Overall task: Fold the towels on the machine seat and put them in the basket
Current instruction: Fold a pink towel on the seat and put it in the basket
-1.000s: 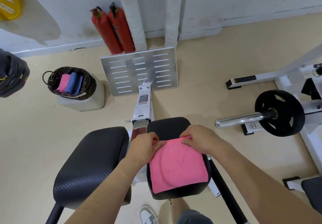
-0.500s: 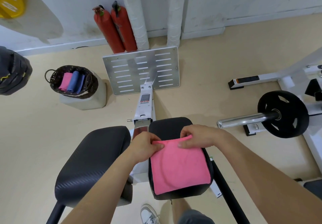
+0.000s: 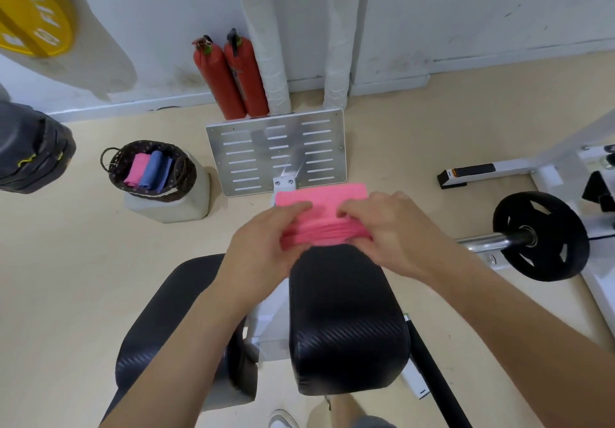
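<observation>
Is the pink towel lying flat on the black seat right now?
No, the left hand and right hand grip the pink towel, bunched, past the far edge of the black seat, whose top shows bare.

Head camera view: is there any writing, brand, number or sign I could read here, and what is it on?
Nothing reads clearly.
Yellow weight plate: white lettering, blurred and cut off, unreadable.
Black-and-orange sticker on the white machine foot: too small to read.
Red fire extinguishers: no legible label.
Pink towel: no print shows.
</observation>
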`<state>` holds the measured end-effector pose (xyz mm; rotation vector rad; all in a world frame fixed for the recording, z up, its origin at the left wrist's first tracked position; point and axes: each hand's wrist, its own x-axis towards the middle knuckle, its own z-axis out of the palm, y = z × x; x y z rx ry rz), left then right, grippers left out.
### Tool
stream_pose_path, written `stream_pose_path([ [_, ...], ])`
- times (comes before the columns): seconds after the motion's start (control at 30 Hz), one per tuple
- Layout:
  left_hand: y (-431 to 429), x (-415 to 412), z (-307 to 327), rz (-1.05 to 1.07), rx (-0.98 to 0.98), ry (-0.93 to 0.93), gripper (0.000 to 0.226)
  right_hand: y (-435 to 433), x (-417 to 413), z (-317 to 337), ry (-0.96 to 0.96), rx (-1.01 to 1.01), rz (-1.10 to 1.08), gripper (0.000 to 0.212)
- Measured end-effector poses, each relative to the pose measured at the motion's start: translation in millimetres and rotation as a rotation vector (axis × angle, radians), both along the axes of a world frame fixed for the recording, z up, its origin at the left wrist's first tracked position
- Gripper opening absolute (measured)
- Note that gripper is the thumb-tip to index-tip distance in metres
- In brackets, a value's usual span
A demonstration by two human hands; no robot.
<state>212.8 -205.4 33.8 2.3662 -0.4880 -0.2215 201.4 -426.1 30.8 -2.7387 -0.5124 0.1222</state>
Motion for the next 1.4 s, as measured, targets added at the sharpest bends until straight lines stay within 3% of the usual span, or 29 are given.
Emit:
stream_pose_path([
  [0.1, 1, -19, -28, -0.252, 0.285, -0.181, 0.056, 9, -30, -19, -0.046, -0.159, 0.074, 0.02],
  [0.2, -2, -50, -63, -0.393, 0.447, -0.143, 0.04, 17, -64, -41, 0.129, -0.213, 0.107, 0.012],
  [0.27, -2, -70, -76, -0.42, 0.426, -0.124, 0.034, 21, -84, -49, 0.18, -0.215, 0.081, 0.014],
  [0.37, -1, -86, -84, -0.425, 0.4, -0.159, 0.031, 25, -105, -57, 0.134, -0.179, 0.05, 0.038],
  [0.43, -1, -88, -84, -0.443, 0.44, -0.151, 0.045, 27, -113, -63, 0.09, -0.171, 0.058, 0.045],
  [0.5, -1, -87, -80, -0.445, 0.472, -0.108, 0.049, 26, -115, -65, 0.083, -0.2, 0.075, 0.036],
  [0.57, 0, -85, -70, -0.471, 0.448, -0.041, 0.033, 24, -111, -57, 0.115, -0.203, 0.07, 0.022],
  [0.67, 4, -76, -55, -0.491, 0.386, 0.109, 0.011, 15, -97, -36, 0.326, -0.112, 0.029, 0.007],
  [0.77, 4, -56, -46, -0.442, 0.295, 0.197, 0.007, 6, -79, -32, 0.515, 0.075, -0.076, 0.005],
  [0.9, 1, -32, -53, -0.332, 0.269, 0.398, 0.013, 1, -59, -44, 0.626, 0.225, -0.2, 0.01],
  [1.1, -6, -20, -69, -0.283, 0.314, 0.409, 0.023, -1, -53, -62, 0.629, 0.264, -0.311, 0.016],
  [1.4, -23, -5, -80, -0.331, 0.402, 0.517, 0.018, 6, -51, -76, 0.523, 0.208, -0.38, 0.02],
])
